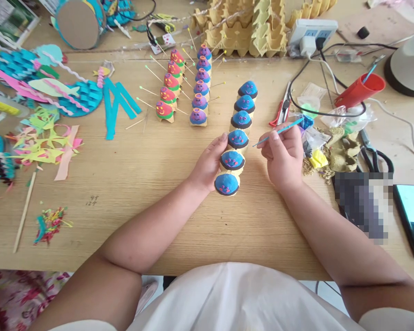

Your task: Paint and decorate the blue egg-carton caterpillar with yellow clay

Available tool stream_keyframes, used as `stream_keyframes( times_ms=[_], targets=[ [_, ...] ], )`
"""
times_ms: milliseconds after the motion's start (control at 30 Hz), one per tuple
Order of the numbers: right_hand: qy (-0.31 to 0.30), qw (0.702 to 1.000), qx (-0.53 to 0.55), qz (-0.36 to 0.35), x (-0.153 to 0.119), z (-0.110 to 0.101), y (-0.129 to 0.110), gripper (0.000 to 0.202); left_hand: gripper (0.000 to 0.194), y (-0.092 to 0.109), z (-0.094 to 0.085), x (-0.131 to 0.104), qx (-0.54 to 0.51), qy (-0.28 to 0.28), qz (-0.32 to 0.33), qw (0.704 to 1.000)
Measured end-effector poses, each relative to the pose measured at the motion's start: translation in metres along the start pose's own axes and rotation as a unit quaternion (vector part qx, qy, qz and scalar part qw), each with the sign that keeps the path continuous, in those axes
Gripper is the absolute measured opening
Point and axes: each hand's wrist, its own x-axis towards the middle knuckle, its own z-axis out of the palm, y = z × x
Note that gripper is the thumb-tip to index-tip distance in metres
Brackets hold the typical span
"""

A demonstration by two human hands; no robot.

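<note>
Right in front of you is the blue egg-box strip [241, 120], a row of six bumps with little faces. It runs away from you and leans a bit to the right. Your left hand [210, 162] is closed on its left side, with the thumb by the fourth face from the far end. The three faces nearest you have pink cheeks. Your right hand [285, 156] pinches the thin blue tool [283, 128]. Its tip points left, just beside the strip but not touching it.

Near you on the left are a wooden stick [25, 212] and a small pile of bright scraps [52, 224]. A phone [413, 221] lies on the far right side.

A bit farther, past your right hand, you have a yellow lump [318, 158] and scissors with dark handles [374, 155]. On the left are bigger paper bits [43, 145].

Farther still, the red cutter [283, 108] is near the strip, and the red cup [359, 90] leans over. To the left of your strip stand the purple row [200, 87] and the red and green row [169, 89], both with pins sticking out.

Farthest back are the yellow-brown egg trays [236, 39] and a white plug block [312, 31].
</note>
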Motion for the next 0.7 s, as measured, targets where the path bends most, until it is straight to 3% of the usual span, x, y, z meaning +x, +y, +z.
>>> stream_keyframes(
  times_ms=[167, 600, 700],
  targets=[
    [-0.078, 0.996, 0.023, 0.037, -0.005, 0.006, -0.004, 0.048, 0.039, -0.001, 0.001, 0.000, 0.023, 0.010, 0.018, 1.000],
    [-0.043, 0.990, -0.118, -0.069, -0.016, 0.011, -0.014, 0.037, 0.041, 0.002, 0.004, -0.003, 0.009, 0.003, 0.002, 1.000],
    [-0.059, 0.979, -0.173, -0.087, -0.016, 0.009, -0.017, 0.036, 0.040, 0.002, 0.005, -0.003, 0.008, 0.005, 0.002, 1.000]
  ],
)
